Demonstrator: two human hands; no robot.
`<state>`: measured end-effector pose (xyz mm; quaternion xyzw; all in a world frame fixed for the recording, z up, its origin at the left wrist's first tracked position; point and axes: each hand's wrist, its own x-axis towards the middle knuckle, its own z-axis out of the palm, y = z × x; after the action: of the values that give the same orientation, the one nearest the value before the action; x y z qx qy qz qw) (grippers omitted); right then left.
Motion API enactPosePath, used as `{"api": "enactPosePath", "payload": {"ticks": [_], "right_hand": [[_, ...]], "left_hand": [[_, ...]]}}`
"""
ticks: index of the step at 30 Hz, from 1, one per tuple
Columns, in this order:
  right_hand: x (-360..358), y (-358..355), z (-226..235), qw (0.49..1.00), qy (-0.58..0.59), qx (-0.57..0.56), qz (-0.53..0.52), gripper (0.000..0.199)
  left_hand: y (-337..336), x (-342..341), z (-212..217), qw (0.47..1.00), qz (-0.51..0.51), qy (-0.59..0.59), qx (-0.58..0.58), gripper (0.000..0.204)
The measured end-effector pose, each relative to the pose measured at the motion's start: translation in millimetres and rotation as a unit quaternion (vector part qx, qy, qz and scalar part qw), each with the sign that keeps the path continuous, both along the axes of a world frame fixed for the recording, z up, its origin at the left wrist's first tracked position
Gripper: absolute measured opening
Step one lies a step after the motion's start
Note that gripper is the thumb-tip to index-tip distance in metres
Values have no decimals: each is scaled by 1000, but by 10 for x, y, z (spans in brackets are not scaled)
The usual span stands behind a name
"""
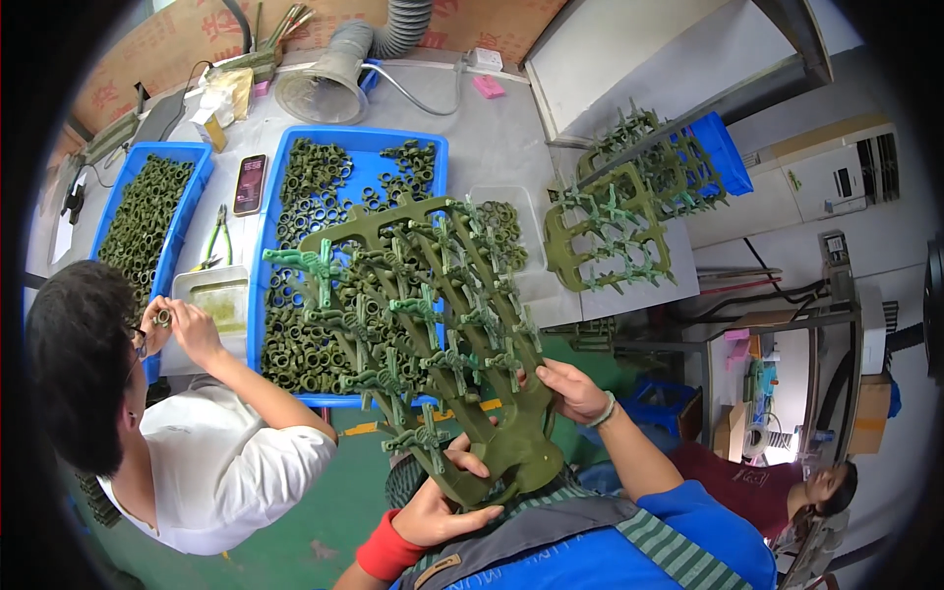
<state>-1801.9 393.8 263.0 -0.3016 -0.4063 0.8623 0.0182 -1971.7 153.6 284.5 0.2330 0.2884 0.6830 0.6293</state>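
An olive-green wax casting tree (521, 442) is tilted in front of me, its branches pointing away and rows of lighter green wax pieces sticking out along them. My left hand (442, 506), below a red wristband, grips it by the lower left, near the rounded cup-shaped base. On the other side, my right hand (575, 393) is closed on the edge of the lowest right branch. The tree covers part of a blue tray (441, 162) holding many small dark green rings (305, 344).
At left, a co-worker in white (226, 462) holds a small ring in both hands. Another blue tray (202, 162), pliers (218, 236), a phone (251, 185) and a funnel-ended duct (320, 93) are on the bench. More wax trees (610, 231) hang at right. Another person (747, 482) is behind.
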Motion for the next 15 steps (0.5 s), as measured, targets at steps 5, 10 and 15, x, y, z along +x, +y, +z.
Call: {"api": "enactPosePath", "payload": {"ticks": [5,10,15], "right_hand": [[-184,100,336,886,-234,379,129,26],[-464,120,662,791,-143,595,-2,10],[-803,63,789,687,-11,726,25,22]], "left_hand": [[29,-71,-21,993,-1,120,19,52],[18,-65,26,997,0,69,-13,48],[-4,-34,-32,997,1,73,-15,44]]}}
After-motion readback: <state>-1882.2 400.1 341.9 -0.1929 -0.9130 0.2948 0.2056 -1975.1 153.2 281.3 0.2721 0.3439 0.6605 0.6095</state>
